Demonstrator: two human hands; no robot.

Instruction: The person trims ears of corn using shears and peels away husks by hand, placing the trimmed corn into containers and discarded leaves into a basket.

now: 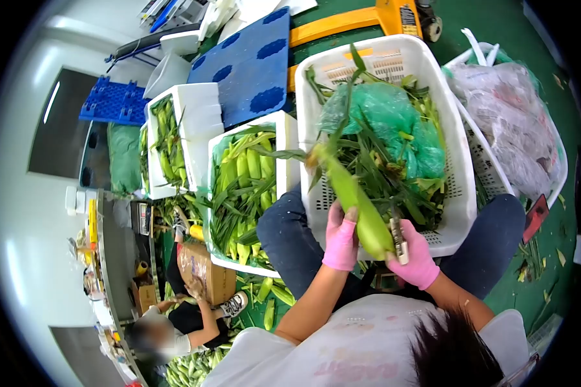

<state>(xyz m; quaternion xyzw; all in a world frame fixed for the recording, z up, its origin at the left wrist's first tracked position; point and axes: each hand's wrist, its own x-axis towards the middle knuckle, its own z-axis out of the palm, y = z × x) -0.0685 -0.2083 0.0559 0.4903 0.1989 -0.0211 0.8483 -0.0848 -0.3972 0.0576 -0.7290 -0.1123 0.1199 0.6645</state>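
In front of my body I hold an ear of corn (354,197) in its green husk, slanting with its silk end up and to the left. My left hand (342,238), in a pink glove, is closed round the lower left side of the ear. My right hand (414,255), also gloved in pink, grips a small white-handled knife (400,244) close to the stalk end of the ear. Its fingertips seem to touch that end. Beneath the ear stands a white plastic basket (459,187) with loose husk leaves (374,155) and a green plastic bag (394,116) inside.
White foam boxes (285,148) of corn stand left of my knee. Another person (203,316) sits at lower left beside a cardboard box (219,274). A blue pallet (245,64) and a yellow pallet jack (336,24) lie beyond. Bagged plastic (503,109) fills a basket at right.
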